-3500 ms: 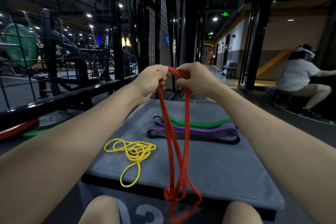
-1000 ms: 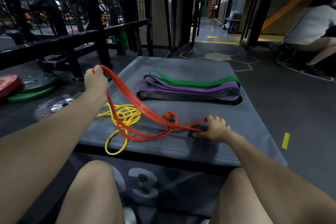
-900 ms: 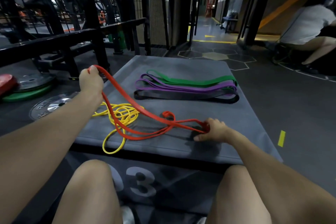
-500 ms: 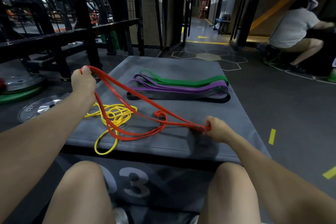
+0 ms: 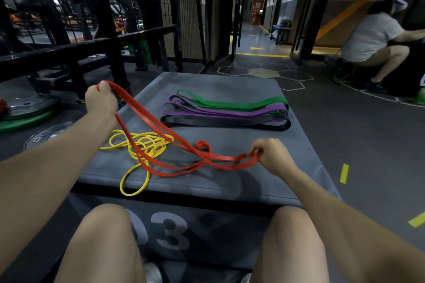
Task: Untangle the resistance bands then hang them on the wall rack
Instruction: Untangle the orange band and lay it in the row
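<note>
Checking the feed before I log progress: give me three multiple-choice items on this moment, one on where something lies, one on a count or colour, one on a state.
1. Where does the yellow band lie?
A. on the grey box top, partly under the red band
B. on the floor
C. on top of the green band

2. How many bands lie flat in the far stack?
A. one
B. three
C. five

3. What state is the red band in?
A. hung on a rack
B. lying free
C. held at both ends, with a twist mid-span

Answers:
1 A, red strands cross over it on the box.
2 B, green, purple, black.
3 C, the left hand and right hand each grip an end.
</note>
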`<state>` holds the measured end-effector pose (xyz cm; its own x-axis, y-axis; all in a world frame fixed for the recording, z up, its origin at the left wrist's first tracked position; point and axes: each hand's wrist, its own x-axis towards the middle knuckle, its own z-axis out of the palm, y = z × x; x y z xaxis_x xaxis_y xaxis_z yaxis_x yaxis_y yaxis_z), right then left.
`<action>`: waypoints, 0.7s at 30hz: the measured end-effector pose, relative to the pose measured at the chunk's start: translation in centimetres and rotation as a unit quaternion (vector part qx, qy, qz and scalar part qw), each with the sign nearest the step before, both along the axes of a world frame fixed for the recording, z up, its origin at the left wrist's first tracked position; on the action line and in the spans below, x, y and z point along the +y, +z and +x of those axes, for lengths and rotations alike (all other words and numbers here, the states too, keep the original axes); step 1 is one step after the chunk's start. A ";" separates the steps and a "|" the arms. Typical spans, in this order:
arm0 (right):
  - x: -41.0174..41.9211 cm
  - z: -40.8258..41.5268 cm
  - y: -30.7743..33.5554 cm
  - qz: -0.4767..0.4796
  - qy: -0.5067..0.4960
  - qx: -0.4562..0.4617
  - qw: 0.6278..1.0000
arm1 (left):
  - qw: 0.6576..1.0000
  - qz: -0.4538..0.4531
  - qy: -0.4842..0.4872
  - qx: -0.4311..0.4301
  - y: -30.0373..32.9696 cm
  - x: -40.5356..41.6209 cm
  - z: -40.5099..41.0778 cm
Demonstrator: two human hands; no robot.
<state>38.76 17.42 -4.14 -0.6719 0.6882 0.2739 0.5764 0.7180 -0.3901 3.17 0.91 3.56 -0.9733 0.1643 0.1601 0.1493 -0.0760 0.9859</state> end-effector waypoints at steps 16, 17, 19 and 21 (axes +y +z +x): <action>0.3 -1.3 5.8 0.039 0.100 -0.306 0.946 | 0.952 -0.032 -0.265 0.152 8.0 -1.4 5.3; -0.3 -2.4 7.5 0.044 0.103 -0.252 0.961 | 0.942 -0.047 -0.292 0.158 8.8 -1.4 5.7; -1.8 -4.7 11.4 0.063 0.122 -0.137 0.981 | 0.924 -0.070 -0.332 0.176 10.7 -1.2 7.1; -4.0 -6.8 15.5 0.086 0.139 -0.031 0.986 | 0.907 -0.087 -0.359 0.200 12.7 -1.0 8.8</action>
